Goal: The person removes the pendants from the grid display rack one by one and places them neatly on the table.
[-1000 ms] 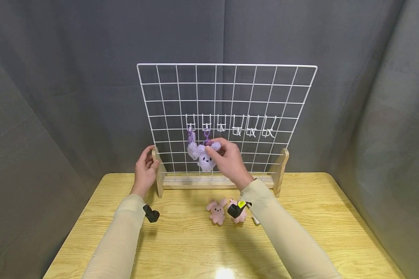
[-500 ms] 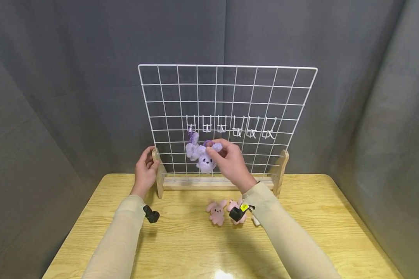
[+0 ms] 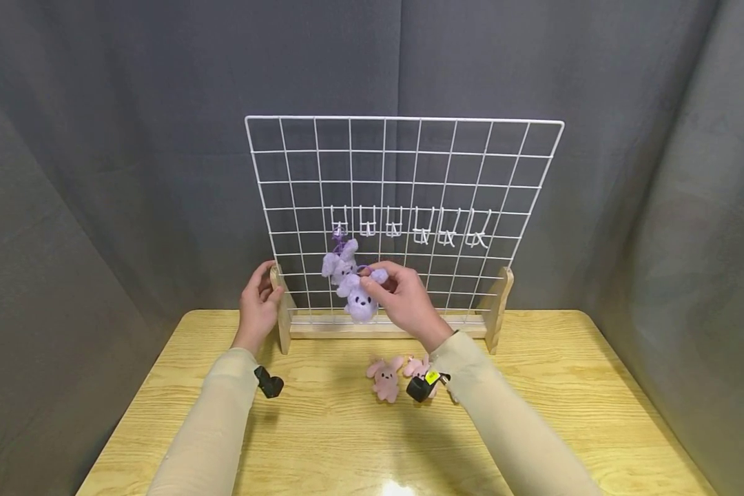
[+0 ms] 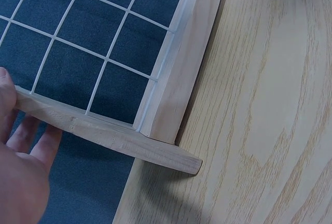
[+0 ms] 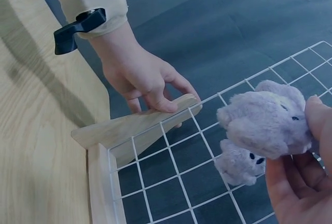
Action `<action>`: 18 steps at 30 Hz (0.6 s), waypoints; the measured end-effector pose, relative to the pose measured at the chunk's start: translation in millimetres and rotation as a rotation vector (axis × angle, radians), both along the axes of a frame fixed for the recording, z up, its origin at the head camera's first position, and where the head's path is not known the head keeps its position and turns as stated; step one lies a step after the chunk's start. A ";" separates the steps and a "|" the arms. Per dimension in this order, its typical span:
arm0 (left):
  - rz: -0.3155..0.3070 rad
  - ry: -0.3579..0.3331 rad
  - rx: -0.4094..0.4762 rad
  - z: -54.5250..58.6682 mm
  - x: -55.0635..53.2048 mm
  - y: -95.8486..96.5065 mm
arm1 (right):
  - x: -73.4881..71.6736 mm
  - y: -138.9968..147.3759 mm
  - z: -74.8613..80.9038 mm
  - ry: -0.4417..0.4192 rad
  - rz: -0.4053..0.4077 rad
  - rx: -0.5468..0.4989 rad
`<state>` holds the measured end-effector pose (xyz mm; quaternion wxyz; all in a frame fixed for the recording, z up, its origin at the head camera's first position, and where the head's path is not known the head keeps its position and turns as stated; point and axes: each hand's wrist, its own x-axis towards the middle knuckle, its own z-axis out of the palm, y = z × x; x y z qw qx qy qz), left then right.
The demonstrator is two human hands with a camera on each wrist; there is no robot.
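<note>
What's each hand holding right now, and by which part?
The right hand pinches a purple plush bunny keychain by the top of its head; the left hand grips the wooden side support near its upper end.

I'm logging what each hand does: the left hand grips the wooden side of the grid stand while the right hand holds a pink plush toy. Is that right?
Not quite: the plush toy in the right hand is purple, not pink, as the head view shows. The left hand does grip the wooden side of the grid stand.
</note>
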<state>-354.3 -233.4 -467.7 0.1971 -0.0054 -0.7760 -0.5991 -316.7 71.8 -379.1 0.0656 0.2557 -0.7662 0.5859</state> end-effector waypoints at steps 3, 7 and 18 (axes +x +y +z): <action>0.000 0.007 0.003 0.3 -0.1 -0.6 | 0.0 -1.4 -3.4 -0.010 -0.002 0.008; 0.010 0.015 0.000 -1.7 -1.6 -1.5 | 0.9 -4.8 -9.2 -0.042 -0.011 -0.006; 0.015 0.001 -0.001 -3.1 -1.8 -0.6 | 0.6 -11.4 -32.2 -0.104 -0.026 -0.006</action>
